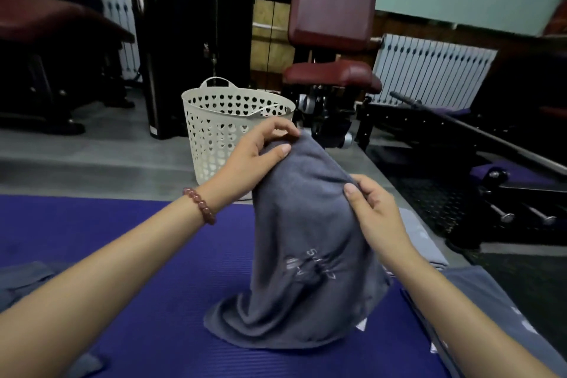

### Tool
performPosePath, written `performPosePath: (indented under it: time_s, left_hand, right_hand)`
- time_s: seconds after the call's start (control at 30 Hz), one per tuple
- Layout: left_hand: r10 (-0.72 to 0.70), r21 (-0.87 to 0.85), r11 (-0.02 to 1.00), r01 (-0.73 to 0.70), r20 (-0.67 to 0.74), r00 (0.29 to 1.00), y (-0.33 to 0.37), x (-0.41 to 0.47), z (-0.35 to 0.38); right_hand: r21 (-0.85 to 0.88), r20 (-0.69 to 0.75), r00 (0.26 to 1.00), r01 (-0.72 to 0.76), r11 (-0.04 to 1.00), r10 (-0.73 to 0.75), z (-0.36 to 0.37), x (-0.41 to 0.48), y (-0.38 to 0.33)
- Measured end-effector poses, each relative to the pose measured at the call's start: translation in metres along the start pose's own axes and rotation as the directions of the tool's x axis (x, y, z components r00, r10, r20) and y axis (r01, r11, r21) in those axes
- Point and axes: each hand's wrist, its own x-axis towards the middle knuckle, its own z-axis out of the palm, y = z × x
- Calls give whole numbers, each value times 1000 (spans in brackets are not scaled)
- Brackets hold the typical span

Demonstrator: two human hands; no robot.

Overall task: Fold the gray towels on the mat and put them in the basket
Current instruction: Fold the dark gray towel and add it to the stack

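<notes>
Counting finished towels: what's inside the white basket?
The basket shows only its perforated far wall up top; its bottom is hidden by the near wall and the left hand gripping the gray towel.

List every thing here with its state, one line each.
mat: spread flat.
gray towel: held up, unfolded, bottom bunched on mat.
left hand: pinches towel's top.
right hand: pinches towel's side.
basket: upright on floor.
left towel: crumpled on mat.
</notes>
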Motion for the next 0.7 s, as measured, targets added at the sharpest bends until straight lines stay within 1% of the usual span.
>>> performPosePath:
  time_s: [0.1,0.2,0.3,0.37,0.43,0.47,0.5,0.6,0.63,0.7]
  left_hand:
    - [-17,-32,999,18,46,999,2,-2,-5]
    - [-69,-56,996,75,95,993,3,-8,-5]
    - [-38,-47,998,42,72,997,7,-8,-2]
    - [-40,1,999,40,61,997,9,-6,-1]
    - [-48,44,998,47,10,999,9,-4,0]
    - [-49,59,997,50,-30,998,8,-3,1]
    - [-48,66,996,52,-65,997,7,-3,2]
    - [-25,87,996,38,-151,988,6,-1,0]
    - [-12,104,994,32,-189,982,5,0,-3]
    - [3,147,988,41,-287,958,1,2,-12]
  right_hand:
    - [40,29,999,27,999,-28,-5,0,-3]
    - [-4,65,997,51,999,-51,-9,-3,0]
    - [-30,102,993,65,997,-62,-13,-3,0]
    - [26,89,995,52,998,-54,-14,-5,3]
    - [79,81,996,31,996,-38,-15,-9,10]
    - [34,95,995,29,999,-32,-15,-12,13]
    - [-8,127,992,5,1000,-4,-15,-16,18]
    - [-35,246,952,-177,984,180,-11,-34,44]
    - [-98,280,931,-214,972,233,-10,-41,57]
    - [-285,344,877,-242,927,335,-6,-58,84]
